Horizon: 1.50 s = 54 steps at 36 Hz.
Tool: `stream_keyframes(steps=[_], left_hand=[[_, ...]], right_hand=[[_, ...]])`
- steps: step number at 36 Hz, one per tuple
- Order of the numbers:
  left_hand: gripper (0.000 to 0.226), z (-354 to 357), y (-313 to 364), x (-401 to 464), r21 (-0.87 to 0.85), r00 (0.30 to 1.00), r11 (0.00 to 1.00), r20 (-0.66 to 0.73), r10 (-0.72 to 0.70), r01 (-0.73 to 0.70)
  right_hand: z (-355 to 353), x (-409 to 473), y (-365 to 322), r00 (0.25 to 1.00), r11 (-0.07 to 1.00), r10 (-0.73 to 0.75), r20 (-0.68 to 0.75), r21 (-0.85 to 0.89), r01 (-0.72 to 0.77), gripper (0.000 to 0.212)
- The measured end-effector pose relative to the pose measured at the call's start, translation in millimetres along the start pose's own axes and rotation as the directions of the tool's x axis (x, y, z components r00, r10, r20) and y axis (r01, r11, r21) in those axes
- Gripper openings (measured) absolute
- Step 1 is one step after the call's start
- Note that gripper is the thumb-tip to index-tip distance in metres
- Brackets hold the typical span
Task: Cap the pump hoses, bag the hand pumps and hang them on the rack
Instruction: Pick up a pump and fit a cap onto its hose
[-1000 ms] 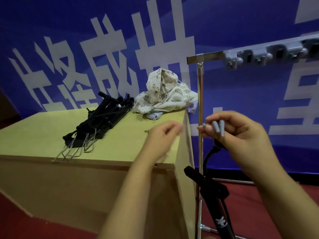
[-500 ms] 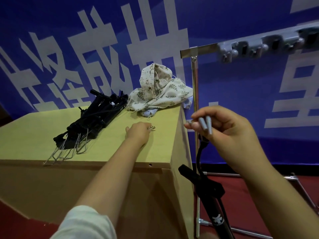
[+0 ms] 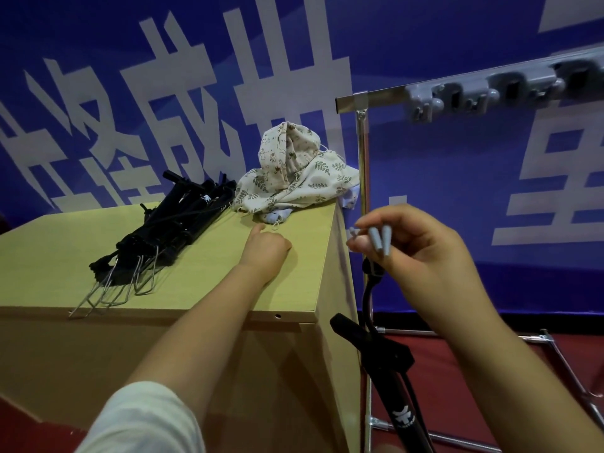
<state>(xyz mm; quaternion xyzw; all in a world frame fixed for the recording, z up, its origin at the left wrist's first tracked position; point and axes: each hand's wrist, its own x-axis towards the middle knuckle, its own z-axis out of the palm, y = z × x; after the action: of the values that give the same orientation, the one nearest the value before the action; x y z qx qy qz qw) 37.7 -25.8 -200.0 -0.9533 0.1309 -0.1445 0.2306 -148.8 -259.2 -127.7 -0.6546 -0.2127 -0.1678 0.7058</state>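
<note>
My right hand (image 3: pixel 425 256) is raised beside the box's right edge and pinches several small grey caps (image 3: pixel 379 241) between thumb and fingers. A black hose (image 3: pixel 369 289) runs up into that hand from a black hand pump (image 3: pixel 389 364) that slants down beside the box. On the wooden box top (image 3: pixel 65 243), my left hand (image 3: pixel 266 248) rests with curled fingers and one finger pointing toward the cloth bags (image 3: pixel 294 178). Whether it holds anything is hidden. A pile of black hand pumps (image 3: pixel 183 223) with wire feet lies on the left of the top.
A metal rack pole (image 3: pixel 363 191) stands just right of the box. Its top bar carries a grey strip of hooks (image 3: pixel 490 89) at the upper right. The rack's base bars (image 3: pixel 555 354) cross the red floor. A blue banner fills the background.
My left hand dropped onto the box top and curled over the spot where a small metal piece lay. My right hand kept its hold on the grey caps and hose.
</note>
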Motion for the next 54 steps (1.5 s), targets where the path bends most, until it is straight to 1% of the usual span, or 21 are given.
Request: stream_keyframes(steps=[4,9,11,13,15,18,20,22,23,24,26,27,28,29,30,31,34,36,39,44,54], left_hand=[[0.024,-3,3,-3,-0.022,0.999,1.000,-0.049,-0.001,0.000],[0.024,-9,4,-6,-0.061,0.998,0.998,-0.068,-0.004,0.000],[0.021,-7,3,-8,-0.097,0.993,0.995,-0.121,0.001,-0.013],[0.017,-5,-1,-9,-0.182,0.970,0.983,-0.243,-0.020,-0.026],[0.027,-13,-2,-9,-0.305,0.910,0.952,-0.403,-0.099,-0.031],[0.018,-50,4,-13,-0.549,0.731,0.833,-0.595,-0.333,-0.068],[0.016,-76,8,-19,-0.623,0.613,0.773,-0.660,-0.434,-0.124],[0.016,-98,15,-28,-0.707,0.561,0.683,-0.645,-0.519,-0.182],[0.016,-110,20,-35,-0.791,0.558,0.576,-0.578,-0.596,-0.204],[0.015,-123,25,-43,-0.886,0.565,0.406,-0.457,-0.687,-0.224],[0.013,-150,37,-65,-0.949,0.620,-0.081,-0.132,-0.773,-0.304],[0.014,-162,42,-77,-0.879,0.685,-0.331,0.007,-0.729,-0.343],[0.015,-171,49,-91,-0.760,0.771,-0.548,0.099,-0.629,-0.350],[0.015,-179,57,-104,-0.640,0.846,-0.700,0.142,-0.514,-0.318],[0.014,-184,66,-115,-0.558,0.898,-0.785,0.149,-0.414,-0.269],[0.014,-187,75,-125,-0.511,0.929,-0.830,0.142,-0.341,-0.226],[0.016,-192,96,-141,-0.470,0.944,-0.863,0.158,-0.290,-0.186],[0.013,-192,100,-147,-0.525,0.926,-0.827,0.174,-0.336,-0.201],[0.009,-194,101,-151,-0.625,0.915,-0.753,0.149,-0.374,-0.206],[0.011,-197,107,-151,-0.600,0.912,-0.777,0.186,-0.366,-0.189],[0.010,-199,110,-149,-0.594,0.907,-0.772,0.160,-0.390,-0.227]], right_hand=[[-1,0,2,1.000,0.999,0.027,-0.015,-0.027,-0.028,0.011],[-3,-1,2,0.999,0.997,0.031,-0.027,-0.071,-0.033,0.015],[-4,-1,1,0.999,0.996,0.035,-0.013,-0.076,-0.036,0.014],[-5,-2,0,0.999,0.996,0.038,0.009,-0.078,-0.037,0.011],[-5,-4,-1,0.999,0.996,0.036,0.032,-0.084,-0.033,0.009],[-6,-7,0,0.999,0.996,0.032,0.040,-0.086,-0.029,0.012],[-6,-8,1,0.999,0.995,0.020,0.027,-0.097,-0.017,0.014],[-6,-9,3,1.000,0.994,0.022,0.018,-0.103,-0.020,0.014],[-6,-9,4,1.000,0.994,0.024,0.013,-0.108,-0.023,0.013],[-6,-9,4,1.000,0.993,0.023,0.013,-0.115,-0.021,0.013],[-6,-10,4,1.000,0.994,0.006,0.024,-0.111,-0.003,0.008],[-6,-11,4,0.999,0.995,-0.009,0.036,-0.104,0.013,0.003],[-6,-12,3,0.999,0.995,-0.025,0.046,-0.095,0.029,0.006],[-6,-13,3,0.998,0.996,-0.038,0.058,-0.081,0.043,0.010],[-6,-15,3,0.996,0.996,-0.047,0.070,-0.068,0.052,0.012],[-6,-16,3,0.995,0.997,-0.057,0.079,-0.056,0.061,0.010],[-7,-21,4,0.989,0.995,-0.090,0.114,-0.030,0.094,0.007],[-8,-24,4,0.985,0.991,-0.114,0.127,-0.052,0.121,0.015],[-10,-28,2,0.981,0.984,-0.151,0.117,-0.079,0.161,0.012],[-12,-32,0,0.972,0.973,-0.207,0.112,-0.080,0.216,0.007],[-13,-35,-5,0.973,0.984,-0.177,0.149,0.024,0.175,0.011]])
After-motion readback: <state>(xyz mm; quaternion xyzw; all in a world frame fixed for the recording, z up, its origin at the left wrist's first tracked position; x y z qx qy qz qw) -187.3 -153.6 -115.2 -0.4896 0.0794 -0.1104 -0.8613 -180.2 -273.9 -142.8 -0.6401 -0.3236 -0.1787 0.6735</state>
